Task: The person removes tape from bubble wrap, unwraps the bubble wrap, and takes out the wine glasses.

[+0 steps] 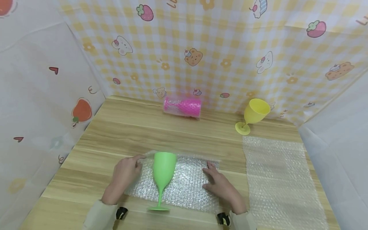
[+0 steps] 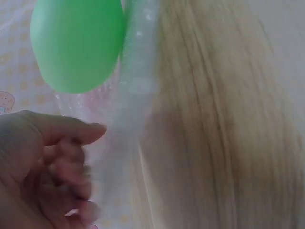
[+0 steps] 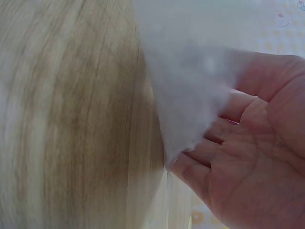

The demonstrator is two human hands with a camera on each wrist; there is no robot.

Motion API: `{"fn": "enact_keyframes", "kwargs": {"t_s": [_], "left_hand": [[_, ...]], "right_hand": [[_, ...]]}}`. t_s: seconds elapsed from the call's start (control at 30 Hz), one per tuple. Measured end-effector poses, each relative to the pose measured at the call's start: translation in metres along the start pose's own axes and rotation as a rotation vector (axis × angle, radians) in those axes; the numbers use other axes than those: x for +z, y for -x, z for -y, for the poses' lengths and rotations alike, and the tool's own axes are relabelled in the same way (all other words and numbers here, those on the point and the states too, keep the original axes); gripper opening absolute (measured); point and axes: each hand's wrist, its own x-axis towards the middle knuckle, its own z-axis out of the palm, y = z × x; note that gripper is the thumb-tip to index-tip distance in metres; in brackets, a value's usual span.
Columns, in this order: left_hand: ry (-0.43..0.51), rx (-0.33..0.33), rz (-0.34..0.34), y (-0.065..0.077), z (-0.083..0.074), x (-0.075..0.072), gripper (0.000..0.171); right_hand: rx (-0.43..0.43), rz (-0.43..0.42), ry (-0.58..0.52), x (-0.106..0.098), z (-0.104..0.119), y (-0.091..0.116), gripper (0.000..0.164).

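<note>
Green goblet (image 1: pixel 164 166) on bubble wrap (image 1: pixel 189 185) near the surface's (image 1: pixel 120 121) front edge, between left hand (image 1: pixel 126 171), cannot tell if pinching, and right hand (image 1: pixel 219 183), fingers apart, seemingly for steadying wrap.

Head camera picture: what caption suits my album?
A green goblet lies on bubble wrap between left hand and right hand, yellow goblet behind.

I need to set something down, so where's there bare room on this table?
On the table, bare wood shows left of the left hand and between the green goblet and the wrapped pink goblet. It's crowded beside the green goblet, and at right by the yellow goblet and bubble wrap.
</note>
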Motion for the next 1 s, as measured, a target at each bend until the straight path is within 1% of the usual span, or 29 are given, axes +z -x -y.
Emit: {"fn": "enact_keyframes", "kwargs": {"t_s": [0.07, 0.13, 0.2, 0.27, 0.4, 0.47, 0.53, 0.6, 0.7, 0.77, 0.9, 1.0], "left_hand": [[0.054, -0.055, 0.068, 0.0, 0.0, 0.001, 0.032], [0.105, -0.101, 0.115, -0.001, 0.001, 0.002, 0.033], [0.137, -0.14, 0.141, -0.004, 0.001, 0.005, 0.035], [0.144, -0.171, 0.151, -0.007, 0.001, 0.007, 0.035], [0.147, -0.182, 0.142, -0.017, 0.002, 0.009, 0.036], [0.149, -0.18, 0.145, -0.022, 0.003, 0.009, 0.04], [0.162, -0.199, 0.165, -0.027, 0.004, 0.01, 0.044], [0.186, -0.235, 0.194, -0.031, 0.006, 0.01, 0.047], [0.225, -0.286, 0.236, -0.038, 0.011, 0.011, 0.048], [0.242, -0.307, 0.259, -0.042, 0.012, 0.01, 0.047], [0.251, -0.335, 0.285, -0.048, 0.014, 0.008, 0.045], [0.252, -0.342, 0.295, -0.05, 0.015, 0.007, 0.046]], "right_hand": [[0.002, 0.003, -0.005, 0.0, 0.0, 0.0, 0.063], [0.003, 0.007, -0.012, 0.0, 0.0, 0.0, 0.062], [0.001, 0.009, -0.019, -0.001, 0.0, 0.0, 0.062], [0.0, 0.01, -0.025, -0.001, 0.0, 0.0, 0.062], [-0.001, 0.006, -0.022, -0.001, 0.0, 0.0, 0.064], [0.0, 0.006, -0.021, -0.001, 0.0, 0.0, 0.065], [0.0, 0.007, -0.022, -0.001, 0.0, 0.0, 0.065], [-0.001, 0.01, -0.026, -0.001, 0.0, 0.001, 0.066], [0.002, 0.014, -0.035, -0.002, -0.001, 0.001, 0.065], [0.002, 0.014, -0.04, -0.002, -0.001, 0.001, 0.065], [0.001, 0.014, -0.041, -0.002, -0.001, 0.001, 0.065], [-0.006, 0.015, -0.046, -0.003, -0.001, 0.0, 0.065]]}}
